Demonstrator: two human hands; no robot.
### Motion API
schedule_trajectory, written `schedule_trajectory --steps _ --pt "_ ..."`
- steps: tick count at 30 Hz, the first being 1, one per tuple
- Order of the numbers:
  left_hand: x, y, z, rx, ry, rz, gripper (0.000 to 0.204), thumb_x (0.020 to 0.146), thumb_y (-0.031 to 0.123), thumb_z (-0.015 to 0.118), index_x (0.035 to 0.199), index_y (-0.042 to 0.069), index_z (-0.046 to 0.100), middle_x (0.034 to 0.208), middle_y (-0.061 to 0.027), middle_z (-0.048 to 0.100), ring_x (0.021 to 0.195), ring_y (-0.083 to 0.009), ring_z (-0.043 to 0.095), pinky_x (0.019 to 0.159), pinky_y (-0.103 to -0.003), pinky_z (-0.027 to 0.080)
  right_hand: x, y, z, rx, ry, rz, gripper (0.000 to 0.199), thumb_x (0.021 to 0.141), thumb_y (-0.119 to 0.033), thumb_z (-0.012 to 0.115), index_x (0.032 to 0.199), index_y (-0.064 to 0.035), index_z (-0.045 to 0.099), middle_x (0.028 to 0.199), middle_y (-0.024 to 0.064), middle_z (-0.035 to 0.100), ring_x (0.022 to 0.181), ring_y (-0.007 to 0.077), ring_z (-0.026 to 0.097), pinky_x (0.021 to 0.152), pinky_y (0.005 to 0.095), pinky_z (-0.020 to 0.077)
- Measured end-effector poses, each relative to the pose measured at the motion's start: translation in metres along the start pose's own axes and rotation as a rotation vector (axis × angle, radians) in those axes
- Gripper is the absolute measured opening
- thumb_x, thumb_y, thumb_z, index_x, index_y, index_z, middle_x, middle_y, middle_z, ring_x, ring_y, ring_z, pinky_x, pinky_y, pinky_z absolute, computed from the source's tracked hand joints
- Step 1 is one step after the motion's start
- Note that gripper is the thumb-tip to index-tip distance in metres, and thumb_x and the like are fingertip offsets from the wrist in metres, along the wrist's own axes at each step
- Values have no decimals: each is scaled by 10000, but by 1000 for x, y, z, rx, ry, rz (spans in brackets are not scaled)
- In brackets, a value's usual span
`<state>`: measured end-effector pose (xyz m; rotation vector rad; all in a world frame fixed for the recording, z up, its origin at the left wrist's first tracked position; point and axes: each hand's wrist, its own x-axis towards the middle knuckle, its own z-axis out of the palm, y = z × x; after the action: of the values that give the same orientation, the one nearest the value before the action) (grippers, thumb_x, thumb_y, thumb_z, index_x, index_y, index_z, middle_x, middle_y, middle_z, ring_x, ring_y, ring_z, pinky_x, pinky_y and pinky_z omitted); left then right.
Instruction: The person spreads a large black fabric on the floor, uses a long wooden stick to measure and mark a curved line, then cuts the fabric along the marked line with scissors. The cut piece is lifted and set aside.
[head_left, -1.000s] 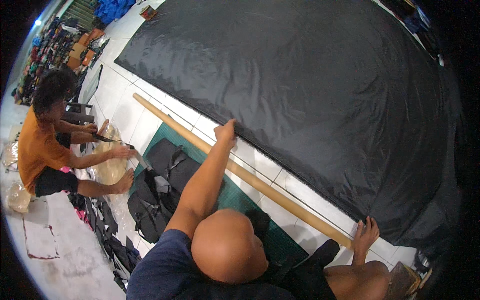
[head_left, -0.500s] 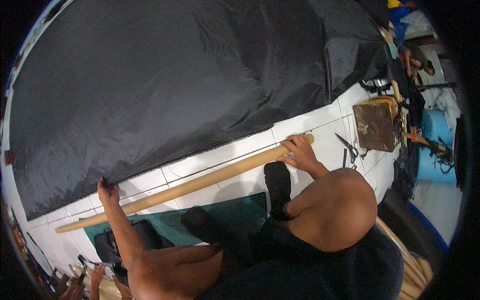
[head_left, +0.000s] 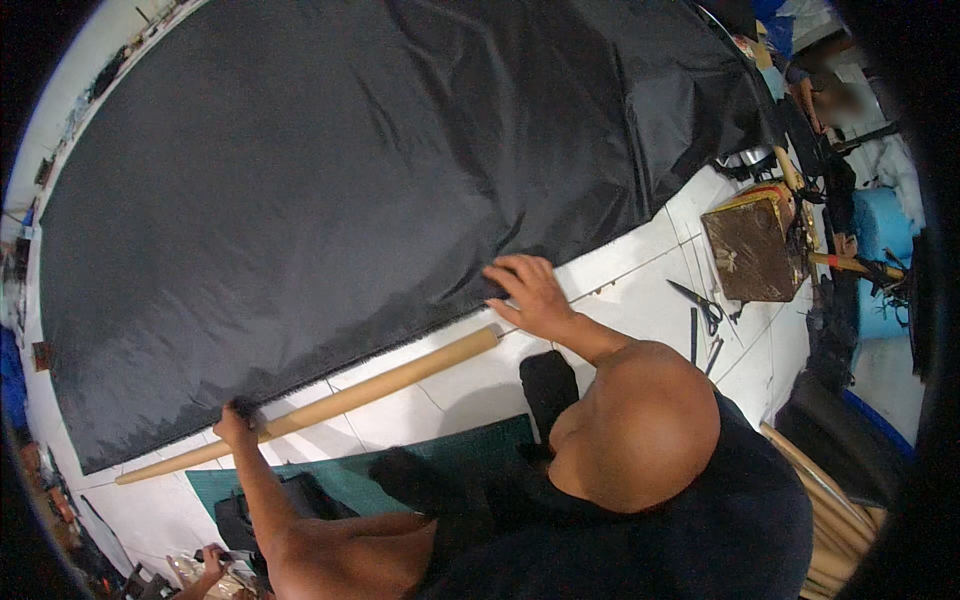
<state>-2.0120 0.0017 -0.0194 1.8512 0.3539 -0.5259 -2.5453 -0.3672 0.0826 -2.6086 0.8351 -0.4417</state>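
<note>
In the head view, the person's own head and dark-shirted shoulders fill the lower middle and hide much of the floor in front of them, along with part of the green cutting mat [head_left: 440,462]. The right hand [head_left: 528,290] lies fingers-spread and flat on the near edge of the black fabric [head_left: 340,180], just past the right end of the long cardboard tube [head_left: 330,405]. The left hand [head_left: 236,420] rests at the same fabric edge, touching the tube near its left part; whether its fingers curl around the tube or only press the cloth cannot be told. The fabric's far and left borders run out of sight into the dark fisheye rim.

The surface is a white tiled floor [head_left: 640,300]. Right of the tube's end lie scissors [head_left: 700,302] on the tiles, and farther right stands a brown box [head_left: 750,250]. Beyond it, clutter and another person's figure are blurred and cut off. A stranger's hand at the bottom edge, below the tube's left end, is barely visible.
</note>
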Motion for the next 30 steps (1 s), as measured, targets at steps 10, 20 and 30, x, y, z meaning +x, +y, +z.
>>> schedule_trajectory --steps 10,20,30 --pt "-187 139 147 1273 -838 1172 497 812 183 711 1261 29 564 1264 -208 566 1205 -392 515 1024 -459 413 -52 49 -19 -71 -49 129 432 864 -347 709 1176 -55 651 1180 123 609 1143 277 528 994 466 349" --pt "-359 18 321 1338 -1267 1409 741 831 326 692 1438 15 402 1502 -260 340 1411 -414 318 1176 -498 245 -214 205 -112 -313 136 1008 418 704 19 608 1121 33 603 1160 246 586 1121 407 550 978 454 441" --pt "-379 -38 338 1043 -982 1370 481 857 172 613 1304 8 542 1376 -213 493 1299 -384 456 1114 -523 331 -346 238 -175 -145 -44 980 499 785 40 601 1269 -7 491 1132 262 617 1055 432 603 899 494 491"
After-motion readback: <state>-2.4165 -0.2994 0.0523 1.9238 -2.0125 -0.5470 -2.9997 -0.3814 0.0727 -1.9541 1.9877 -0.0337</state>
